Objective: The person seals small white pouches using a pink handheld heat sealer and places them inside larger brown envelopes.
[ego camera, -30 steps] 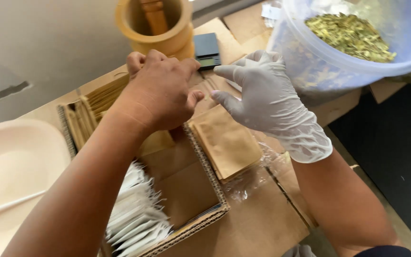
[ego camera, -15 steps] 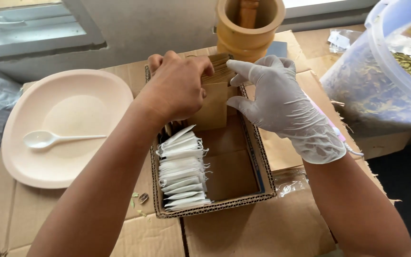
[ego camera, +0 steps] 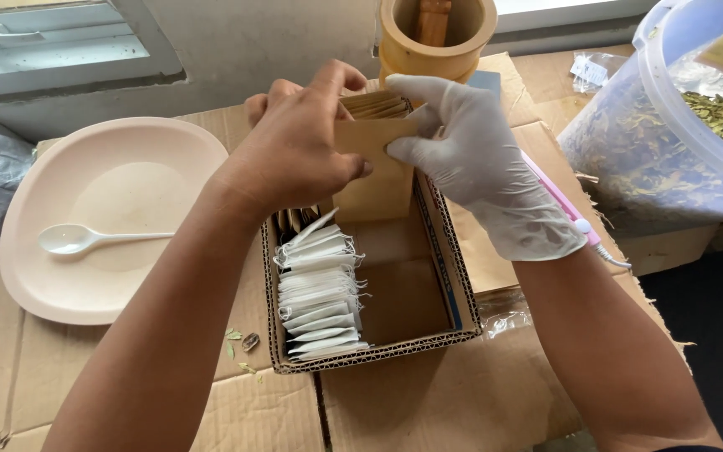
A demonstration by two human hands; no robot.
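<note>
Brown paper pouch (ego camera: 376, 172) sat pinched between bare left hand (ego camera: 294, 146) and gloved right hand (ego camera: 470, 155). It looked light and easily creased, best held by its top edge.

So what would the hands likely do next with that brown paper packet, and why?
Probably lift the brown paper packet clear of the cardboard box. Both the left hand and the gloved right hand pinch its upper edge, and its lower part looks to sit inside the box beside the row of white sachets.
</note>
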